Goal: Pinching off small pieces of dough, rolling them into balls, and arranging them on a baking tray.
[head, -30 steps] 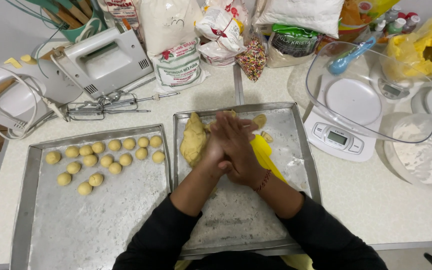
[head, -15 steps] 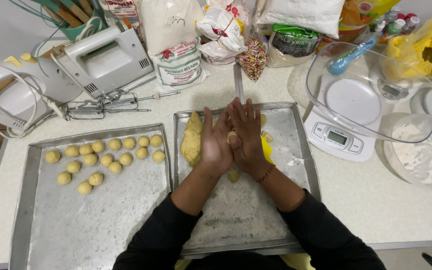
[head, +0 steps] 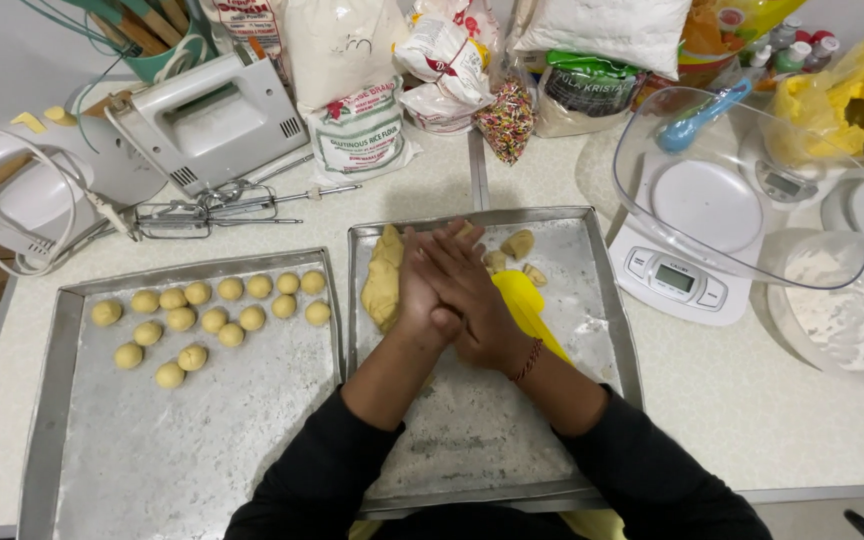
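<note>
The right hand (head: 472, 300) is laid over the left hand (head: 420, 295), palms pressed together above the right-hand tray (head: 592, 300). Half a second earlier the palms were opened upward with a small piece of dough shown between them; now that piece is hidden, so it is judged to be enclosed and rolled. The dough lump (head: 384, 278) lies just left of the hands, a yellow scraper (head: 524, 300) just beyond them. Finished balls (head: 214, 318) are set on the left tray (head: 72, 420).
</note>
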